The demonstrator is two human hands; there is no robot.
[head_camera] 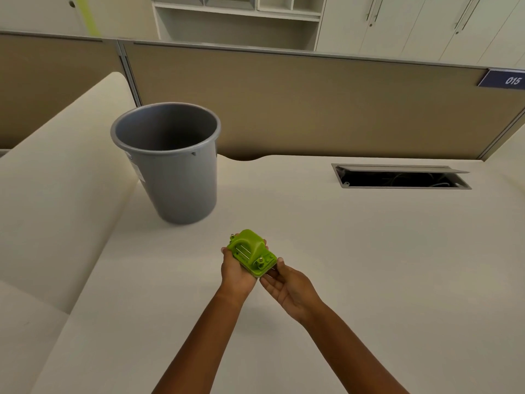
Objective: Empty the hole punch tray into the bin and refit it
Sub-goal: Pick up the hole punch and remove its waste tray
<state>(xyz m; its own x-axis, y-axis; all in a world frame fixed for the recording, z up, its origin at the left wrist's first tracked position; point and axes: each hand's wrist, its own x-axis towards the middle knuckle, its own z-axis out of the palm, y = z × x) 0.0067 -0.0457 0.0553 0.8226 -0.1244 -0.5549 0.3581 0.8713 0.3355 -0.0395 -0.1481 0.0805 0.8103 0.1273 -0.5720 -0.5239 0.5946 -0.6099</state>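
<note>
A small lime-green hole punch (pixel 251 253) is held above the cream desk, near its front middle. My left hand (pixel 237 273) cups it from underneath, fingers wrapped round its far side. My right hand (pixel 287 285) touches its near right corner, thumb on top, fingers at the pale edge under the base. The tray itself is hidden beneath the punch body. A grey plastic bin (pixel 170 163) stands upright on the desk to the far left of the punch, its mouth open; I cannot see its bottom.
A cream desk (pixel 369 265) spreads under my arms. An open cable hatch (pixel 400 177) sits at the back right. A brown partition (pixel 312 103) walls the far edge, with a blue "015" sign (pixel 505 79). A cream panel (pixel 56 180) rises on the left.
</note>
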